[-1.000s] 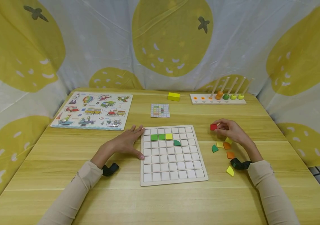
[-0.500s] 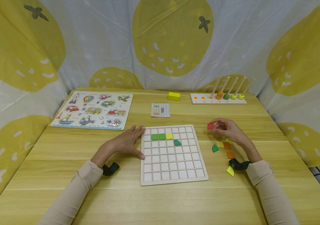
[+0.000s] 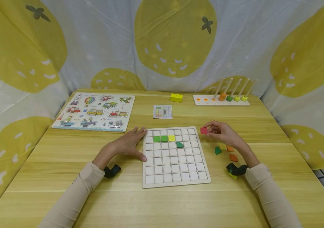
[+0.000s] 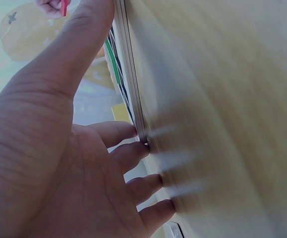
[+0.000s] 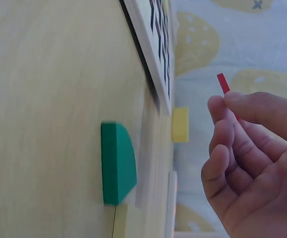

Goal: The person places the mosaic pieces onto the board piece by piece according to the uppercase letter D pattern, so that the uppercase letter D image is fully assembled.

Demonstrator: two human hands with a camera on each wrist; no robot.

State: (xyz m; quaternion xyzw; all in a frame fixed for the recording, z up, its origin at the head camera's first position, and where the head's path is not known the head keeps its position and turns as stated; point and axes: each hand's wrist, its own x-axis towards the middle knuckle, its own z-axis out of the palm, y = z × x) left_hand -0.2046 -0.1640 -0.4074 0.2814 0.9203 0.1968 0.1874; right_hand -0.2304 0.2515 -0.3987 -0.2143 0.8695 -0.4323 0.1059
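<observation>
I am watching a grid board [image 3: 166, 153] in pale wood, patterned with whitish squares. On it I am picking out two grass-green square tiles [image 3: 156, 139], a yellow square tile [image 3: 171, 138] and a dark green quarter-circle tile [image 3: 180, 144]. Right of the board, a red square tile [image 3: 203, 130] and some orange square tiles [image 3: 233, 157] are standing out. Beyond it, a curtain [image 3: 175, 41] is displaying big yellow fruit on white. Left of it, a vehicle puzzle [image 3: 100, 111] is mixing many colours on white, with a blue wavy edge.
</observation>
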